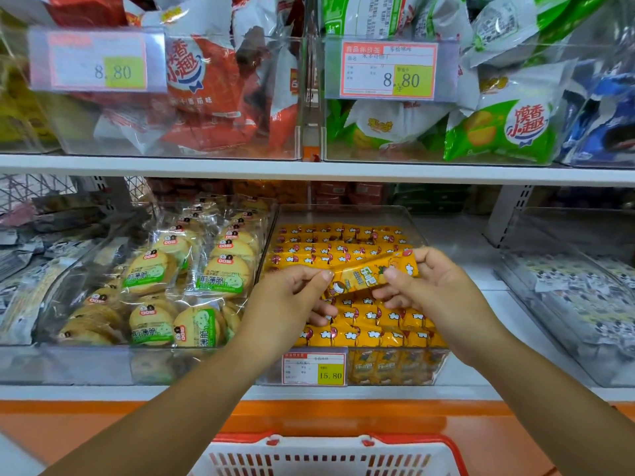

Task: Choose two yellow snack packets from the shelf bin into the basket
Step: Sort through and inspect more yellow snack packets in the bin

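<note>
A clear shelf bin (417,231) on the lower shelf holds several yellow snack packets (364,333) in rows. One long yellow packet (369,274) is lifted just above the rows and tilted up to the right. My left hand (292,297) pinches its lower left end with thumb and fingers. My right hand (429,283) grips its upper right end. A red and white basket (330,455) sits below at the bottom edge of the view, under my forearms.
A bin of round biscuit packs (185,286) stands left of the yellow bin. A clear bin with grey-white packets (577,297) is at the right. The upper shelf (309,170) carries bins of red and green bags. A price tag (314,369) fronts the yellow bin.
</note>
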Motion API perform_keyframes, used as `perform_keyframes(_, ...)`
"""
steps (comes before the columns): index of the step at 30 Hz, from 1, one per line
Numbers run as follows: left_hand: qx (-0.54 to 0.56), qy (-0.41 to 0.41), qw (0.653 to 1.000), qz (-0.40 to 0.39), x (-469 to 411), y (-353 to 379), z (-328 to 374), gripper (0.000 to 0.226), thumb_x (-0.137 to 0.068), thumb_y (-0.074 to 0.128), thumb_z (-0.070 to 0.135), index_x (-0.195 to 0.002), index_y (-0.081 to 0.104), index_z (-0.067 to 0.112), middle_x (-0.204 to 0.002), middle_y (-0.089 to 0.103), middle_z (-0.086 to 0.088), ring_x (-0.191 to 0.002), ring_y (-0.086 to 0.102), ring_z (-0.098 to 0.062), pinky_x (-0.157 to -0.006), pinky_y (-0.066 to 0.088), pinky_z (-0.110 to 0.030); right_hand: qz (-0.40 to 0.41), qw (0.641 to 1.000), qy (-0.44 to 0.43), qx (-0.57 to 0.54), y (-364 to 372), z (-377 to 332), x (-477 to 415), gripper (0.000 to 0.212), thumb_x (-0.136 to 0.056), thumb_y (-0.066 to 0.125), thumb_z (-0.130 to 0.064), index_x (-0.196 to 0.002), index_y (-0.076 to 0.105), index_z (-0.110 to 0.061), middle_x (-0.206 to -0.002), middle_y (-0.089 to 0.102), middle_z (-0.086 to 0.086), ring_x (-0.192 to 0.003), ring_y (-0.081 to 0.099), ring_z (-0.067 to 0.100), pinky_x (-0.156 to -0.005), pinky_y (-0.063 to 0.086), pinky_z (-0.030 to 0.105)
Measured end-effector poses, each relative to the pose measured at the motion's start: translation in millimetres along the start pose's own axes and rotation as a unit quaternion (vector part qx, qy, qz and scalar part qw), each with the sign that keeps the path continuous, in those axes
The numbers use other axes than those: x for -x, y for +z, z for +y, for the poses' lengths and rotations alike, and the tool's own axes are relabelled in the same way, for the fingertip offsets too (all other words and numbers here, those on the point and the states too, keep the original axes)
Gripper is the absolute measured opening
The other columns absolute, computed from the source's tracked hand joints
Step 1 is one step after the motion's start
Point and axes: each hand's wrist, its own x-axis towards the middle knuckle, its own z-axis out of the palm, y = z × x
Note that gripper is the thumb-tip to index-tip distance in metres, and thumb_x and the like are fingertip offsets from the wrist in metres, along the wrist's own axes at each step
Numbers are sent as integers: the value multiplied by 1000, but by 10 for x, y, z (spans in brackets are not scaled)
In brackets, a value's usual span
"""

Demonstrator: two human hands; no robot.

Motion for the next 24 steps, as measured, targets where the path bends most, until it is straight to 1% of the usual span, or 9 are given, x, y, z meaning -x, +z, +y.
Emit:
perform_keyframes(3, -124, 83, 989, 11, -42, -54, 44, 22, -96, 59, 36, -111, 72, 27, -80, 73, 17, -80, 70, 3, -68, 57, -16, 24, 999, -36, -2, -14, -28, -67, 25, -90, 69, -15, -110, 55, -18, -94, 77, -1, -79, 75, 16, -64, 56, 19)
perform_keyframes(5, -249, 174, 951, 67, -136, -185, 130, 29, -94, 60, 38, -120, 70, 29, -96, 68, 22, -92, 63, 8, -75, 50, -9, 71, 995, -60, 19, -50, -75, -204, 22, -90, 69, -13, -106, 56, -20, -91, 76, -6, -78, 74, 12, -63, 57, 19)
perform_keyframes(7, -350, 214, 907, 96, -263, -338, 197, 32, -95, 61, 37, -124, 68, 26, -114, 68, 10, -104, 61, -4, -89, 49, -25, 128, 984, -78, 93, -77, -104, -413, 18, -91, 70, -19, -100, 57, -26, -87, 74, -1, -77, 72, 15, -66, 59, 25)
perform_keyframes(10, -456, 177, 869, 71, -423, -504, 159, 40, -97, 57, 41, -131, 64, 22, -129, 65, 2, -122, 52, -20, -105, 39, -35, 148, 955, -121, 227, -52, -104, -836, 17, -90, 71, -25, -95, 56, -31, -82, 69, -9, -73, 64, 6, -57, 45, 9)
perform_keyframes(12, -478, 165, 861, 60, -456, -534, 114, 40, -98, 53, 42, -132, 63, 23, -132, 64, 3, -124, 51, -20, -108, 36, -37, 126, 944, -117, 282, -19, -109, -1100, 24, -90, 71, -25, -110, 59, -30, -90, 64, -8, -74, 60, 4, -59, 42, 9)
perform_keyframes(14, -480, 170, 859, 61, -483, -544, 65, 37, -99, 51, 39, -131, 64, 24, -132, 64, 5, -123, 52, -20, -109, 36, -39, 74, 932, -76, 348, 16, -97, -1360, 36, -90, 71, -27, -124, 59, -27, -95, 63, -3, -79, 61, 14, -69, 51, 23)
perform_keyframes(16, -473, 172, 862, 64, -499, -551, 33, 35, -99, 51, 33, -130, 65, 26, -133, 64, 6, -123, 52, -19, -110, 34, -39, 18, 915, -38, 401, 45, -68, -1540, 33, -90, 72, -28, -118, 57, -34, -94, 63, -3, -82, 62, 18, -75, 55, 34)
perform_keyframes(20, -451, 177, 872, 67, -477, -570, -18, 37, -98, 47, 29, -130, 65, 25, -131, 64, 7, -123, 51, -16, -111, 32, -38, -72, 874, -60, 476, 73, 38, -1720, 24, -89, 71, -28, -99, 55, -41, -98, 59, -11, -87, 58, 10, -75, 51, 31)
perform_keyframes(24, -442, 168, 879, 62, -485, -578, 8, 39, -99, 45, 33, -134, 61, 26, -134, 62, 7, -126, 49, -14, -112, 31, -35, -153, 796, -62, 582, 117, 164, -1803, 18, -101, 53, -27, -113, 66, -28, -108, 59, -6, -93, 53, 10, -82, 42, 25)
